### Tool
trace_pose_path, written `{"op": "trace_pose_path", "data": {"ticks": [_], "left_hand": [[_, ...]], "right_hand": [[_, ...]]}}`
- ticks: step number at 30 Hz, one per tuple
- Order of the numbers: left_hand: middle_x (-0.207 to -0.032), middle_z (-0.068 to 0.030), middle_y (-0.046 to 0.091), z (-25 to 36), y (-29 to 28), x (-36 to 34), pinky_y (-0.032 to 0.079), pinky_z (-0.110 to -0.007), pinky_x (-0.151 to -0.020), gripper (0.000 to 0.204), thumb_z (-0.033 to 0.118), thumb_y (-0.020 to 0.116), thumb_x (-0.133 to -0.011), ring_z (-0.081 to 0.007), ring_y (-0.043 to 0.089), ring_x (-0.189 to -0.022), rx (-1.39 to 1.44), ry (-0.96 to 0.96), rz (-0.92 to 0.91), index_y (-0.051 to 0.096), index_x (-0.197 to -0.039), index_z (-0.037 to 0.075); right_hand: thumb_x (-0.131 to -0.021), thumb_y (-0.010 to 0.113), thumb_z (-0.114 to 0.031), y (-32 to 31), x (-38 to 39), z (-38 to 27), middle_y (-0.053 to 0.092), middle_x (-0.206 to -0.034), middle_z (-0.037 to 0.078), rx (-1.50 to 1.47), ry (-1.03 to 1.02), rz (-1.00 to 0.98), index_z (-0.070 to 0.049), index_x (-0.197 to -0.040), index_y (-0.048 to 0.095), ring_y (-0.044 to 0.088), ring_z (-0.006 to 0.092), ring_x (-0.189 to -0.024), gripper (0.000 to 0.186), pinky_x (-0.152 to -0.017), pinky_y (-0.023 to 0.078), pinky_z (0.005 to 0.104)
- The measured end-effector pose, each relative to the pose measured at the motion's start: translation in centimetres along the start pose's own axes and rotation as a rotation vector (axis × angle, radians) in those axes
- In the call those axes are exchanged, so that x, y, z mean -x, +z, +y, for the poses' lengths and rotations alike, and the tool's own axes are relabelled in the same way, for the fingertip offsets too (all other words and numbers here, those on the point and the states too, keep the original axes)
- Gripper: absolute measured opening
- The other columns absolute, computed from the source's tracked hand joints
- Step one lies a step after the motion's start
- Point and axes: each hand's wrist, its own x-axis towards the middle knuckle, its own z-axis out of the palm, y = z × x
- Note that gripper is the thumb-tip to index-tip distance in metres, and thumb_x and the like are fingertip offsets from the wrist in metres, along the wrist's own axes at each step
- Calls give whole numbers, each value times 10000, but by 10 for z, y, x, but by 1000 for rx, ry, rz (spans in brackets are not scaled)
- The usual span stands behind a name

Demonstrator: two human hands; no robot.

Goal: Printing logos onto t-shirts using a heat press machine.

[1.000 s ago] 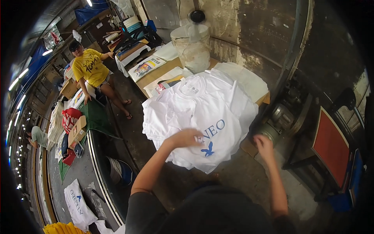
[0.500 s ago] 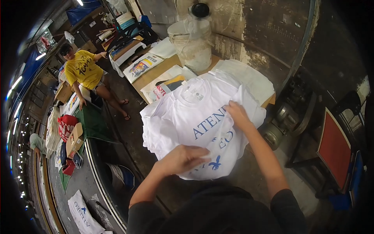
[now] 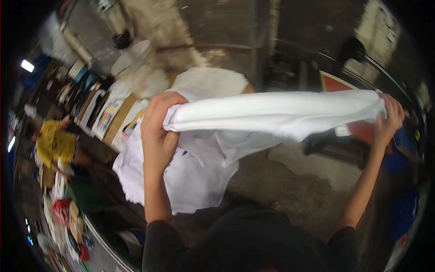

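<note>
A white T-shirt (image 3: pixel 272 111) is stretched lengthwise between my two hands, raised and blurred by motion. My left hand (image 3: pixel 159 124) grips one end of it, fingers wrapped over the cloth. At the far right, my right hand (image 3: pixel 390 115) clutches the other end. A small pale tag (image 3: pixel 343 131) shows by its lower edge near the right hand. Beneath and to the left lies a pile of white shirts (image 3: pixel 195 186), with bits of blue print showing, partly hidden by my left arm and the lifted shirt.
Behind the pile, a table (image 3: pixel 129 105) carries printed sheets and a whitish bucket (image 3: pixel 136 61). A red-topped chair (image 3: pixel 362 133) stands at right, partly behind the raised shirt. Far left, a person in a yellow shirt (image 3: pixel 55 144) stands beside a cluttered long table.
My hands have gone from the printed shirt on the pile to holding a white shirt up, spread wide between them. The view has swung to the right.
</note>
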Motion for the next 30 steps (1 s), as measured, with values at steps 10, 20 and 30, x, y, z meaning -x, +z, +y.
{"op": "trace_pose_path", "data": {"ticks": [10,20,30], "left_hand": [[-861,-150,630,67,210,-38,450,-279,-745,363,-93,392,-639,-242,609,-811,189,-14,51,602,-927,-21],[-831,-121,612,133,348,-3,451,-288,-724,264,-76,394,-736,-215,585,-759,236,-81,100,587,-910,-25],[-803,-84,561,140,444,-40,433,-241,-659,177,-39,435,-785,-169,545,-701,220,174,172,558,-911,-23]], "right_hand": [[-764,537,-33,-119,112,195,555,-1070,66,441,220,-226,-85,-947,584,457,265,-1087,196,-921,294,393],[-880,505,-75,-166,199,265,626,-844,109,242,825,87,-26,-948,593,592,178,-760,122,-727,433,279],[-898,469,-38,-128,162,363,614,-835,73,344,634,642,9,-940,600,556,138,-706,145,-653,444,260]]}}
